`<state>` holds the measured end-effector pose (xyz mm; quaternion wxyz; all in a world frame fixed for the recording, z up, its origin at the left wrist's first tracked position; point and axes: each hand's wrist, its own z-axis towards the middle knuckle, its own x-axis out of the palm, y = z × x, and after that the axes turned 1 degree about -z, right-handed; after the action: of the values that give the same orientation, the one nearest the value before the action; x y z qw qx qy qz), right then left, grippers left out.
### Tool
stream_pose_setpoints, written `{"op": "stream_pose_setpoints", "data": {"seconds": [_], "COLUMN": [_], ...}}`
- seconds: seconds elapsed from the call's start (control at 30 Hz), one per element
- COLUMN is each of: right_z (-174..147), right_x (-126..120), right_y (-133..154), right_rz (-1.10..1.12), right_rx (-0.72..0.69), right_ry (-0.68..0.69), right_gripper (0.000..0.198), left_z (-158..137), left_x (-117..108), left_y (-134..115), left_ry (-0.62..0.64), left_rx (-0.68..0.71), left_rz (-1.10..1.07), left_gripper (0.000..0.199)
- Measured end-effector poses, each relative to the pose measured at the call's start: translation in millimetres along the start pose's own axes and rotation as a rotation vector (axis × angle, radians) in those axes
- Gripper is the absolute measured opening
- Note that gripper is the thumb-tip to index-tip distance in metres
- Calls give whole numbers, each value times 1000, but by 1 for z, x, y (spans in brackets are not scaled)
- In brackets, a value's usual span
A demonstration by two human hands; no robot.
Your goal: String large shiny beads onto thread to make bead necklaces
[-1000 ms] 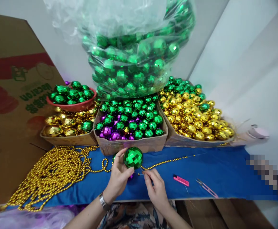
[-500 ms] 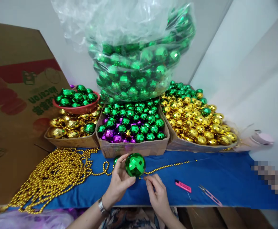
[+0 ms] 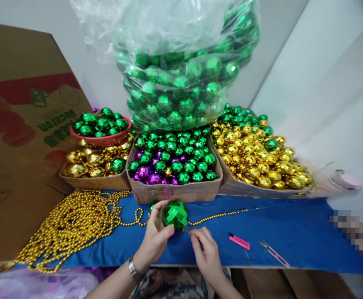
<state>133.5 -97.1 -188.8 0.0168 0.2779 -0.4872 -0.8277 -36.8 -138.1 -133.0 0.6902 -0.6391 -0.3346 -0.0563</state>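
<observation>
My left hand (image 3: 158,232) is closed around a large green faceted bauble (image 3: 175,216), with the thumb across its lower front. Close to the bauble's lower right side, my right hand (image 3: 204,245) pinches something very thin between thumb and forefinger; I cannot tell whether it is a needle or a thread. Part of another green ball (image 3: 152,207) shows behind the left fingers. Beyond the hands, a gold bead string (image 3: 219,216) runs right across the blue cloth (image 3: 281,224), ending in a fine thin line.
Cardboard boxes (image 3: 175,193) of green, purple and gold baubles line the back, beneath a clear bag (image 3: 181,83) of green ones. Gold bead strands (image 3: 72,228) heap at left. A pink cutter (image 3: 239,241) and pink-handled snips (image 3: 275,253) lie at right. A red bowl (image 3: 103,139) holds green baubles.
The bauble has shifted slightly left and turned a little in my left hand. My right hand keeps its pinch, its fingertips now slightly apart from the bauble. The view has tilted slightly.
</observation>
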Motion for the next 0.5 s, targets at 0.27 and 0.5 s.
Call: {"op": "stream_pose_setpoints", "data": {"seconds": [0.27,0.5], "right_z": [1,2], "right_x": [-1,-3], "right_y": [1,2], "right_rz": [2,25], "right_rx": [5,8], "right_ry": [12,30], "right_gripper": [22,23], "left_z": [0,-1], "left_x": [-5,-6], "left_y": [2,0], "left_ry": [15,42], "left_rx": [-11,-102], "left_rz": [-29,-133], "left_gripper": [63,55]}}
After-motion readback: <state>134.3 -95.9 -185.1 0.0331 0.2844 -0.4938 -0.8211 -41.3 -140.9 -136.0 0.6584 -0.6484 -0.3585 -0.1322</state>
